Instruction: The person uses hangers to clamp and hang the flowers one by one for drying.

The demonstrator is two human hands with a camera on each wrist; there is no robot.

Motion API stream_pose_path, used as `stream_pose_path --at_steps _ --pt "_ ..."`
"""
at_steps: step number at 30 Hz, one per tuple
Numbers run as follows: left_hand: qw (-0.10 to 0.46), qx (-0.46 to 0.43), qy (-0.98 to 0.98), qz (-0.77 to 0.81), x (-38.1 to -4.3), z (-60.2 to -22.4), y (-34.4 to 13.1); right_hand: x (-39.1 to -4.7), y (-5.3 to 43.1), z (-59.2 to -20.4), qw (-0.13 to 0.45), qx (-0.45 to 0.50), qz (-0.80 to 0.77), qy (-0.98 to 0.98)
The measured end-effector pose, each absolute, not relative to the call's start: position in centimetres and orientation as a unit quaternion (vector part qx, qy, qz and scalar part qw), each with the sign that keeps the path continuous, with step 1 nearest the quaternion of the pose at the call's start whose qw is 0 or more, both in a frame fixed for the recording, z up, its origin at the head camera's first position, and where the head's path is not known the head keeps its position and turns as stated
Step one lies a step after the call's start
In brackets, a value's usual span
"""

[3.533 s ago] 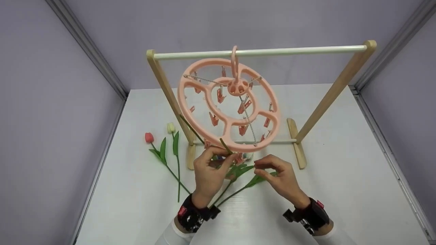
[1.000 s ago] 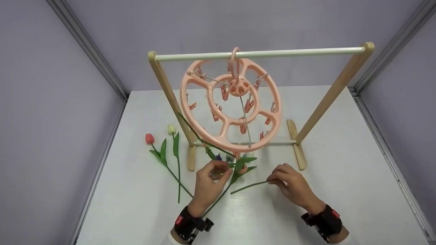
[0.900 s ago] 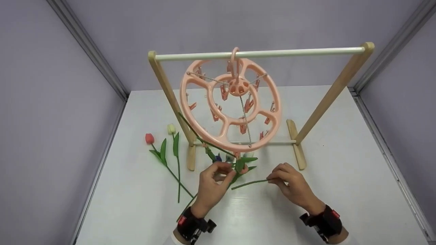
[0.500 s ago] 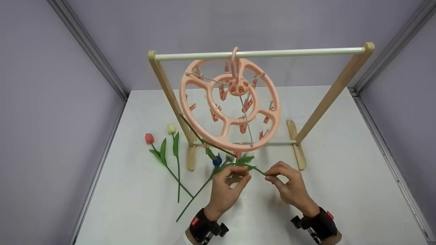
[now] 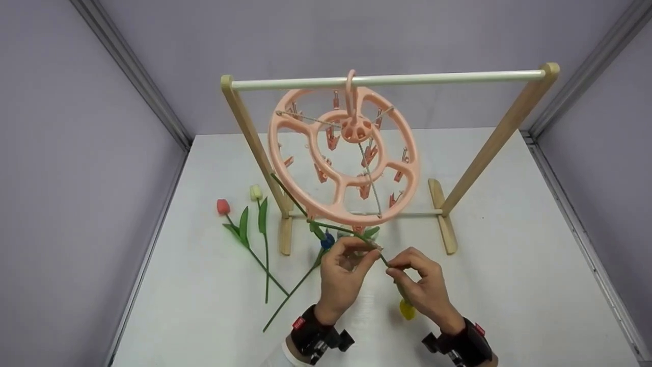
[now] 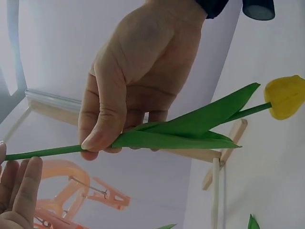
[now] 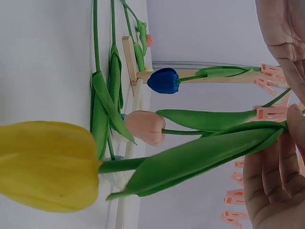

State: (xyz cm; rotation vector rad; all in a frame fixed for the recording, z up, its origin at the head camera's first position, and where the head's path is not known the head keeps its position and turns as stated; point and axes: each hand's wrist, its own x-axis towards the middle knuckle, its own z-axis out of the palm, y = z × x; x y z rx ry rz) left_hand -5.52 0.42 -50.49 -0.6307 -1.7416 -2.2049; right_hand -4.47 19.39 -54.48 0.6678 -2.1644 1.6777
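A yellow tulip (image 6: pixel 286 98) with long green leaves hangs head-down between both hands. My right hand (image 5: pixel 425 285) pinches its stem close to the leaf base, with the bloom below the palm in the head view. My left hand (image 5: pixel 342 280) has thumb and fingers together on the upper part of the stem, right below the ring's front edge. Over both hands hangs a round pink clip hanger (image 5: pixel 333 196). A blue tulip (image 7: pixel 163 80) and a pink tulip (image 7: pixel 144 127) hang bloom-down from its clips, close beside the yellow one.
The hanger hooks over a white rail (image 5: pixel 448 78) on a wooden stand (image 5: pixel 501 140). On the white table at the left lie a red tulip (image 5: pixel 223 206) and a white tulip (image 5: pixel 255 192). Another green stem (image 5: pixel 277 313) lies nearer the front.
My right hand has moved left and turned the tulip, bringing its stem up to the left hand with the yellow bloom below. My left hand has moved right. The hanger has swung slightly.
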Motion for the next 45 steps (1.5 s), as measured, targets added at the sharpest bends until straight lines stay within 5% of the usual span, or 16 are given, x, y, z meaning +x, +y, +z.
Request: stream_pose_path --at_steps 20,33,45 --pt "0.146 -0.254 -0.563 -0.773 -6.0 -49.9 -0.1 -5.6 21.0 -53.4 0.145 0.265 0.584 -0.754" --pt "0.169 -0.263 -0.577 -0.755 -5.9 -49.3 -0.2 -13.7 25.6 -51.0 0.196 0.156 0.630 -0.735" --pt "0.176 -0.270 -0.580 -0.748 -5.9 -49.2 0.0 -21.4 25.5 -50.4 0.116 0.068 0.596 -0.792"
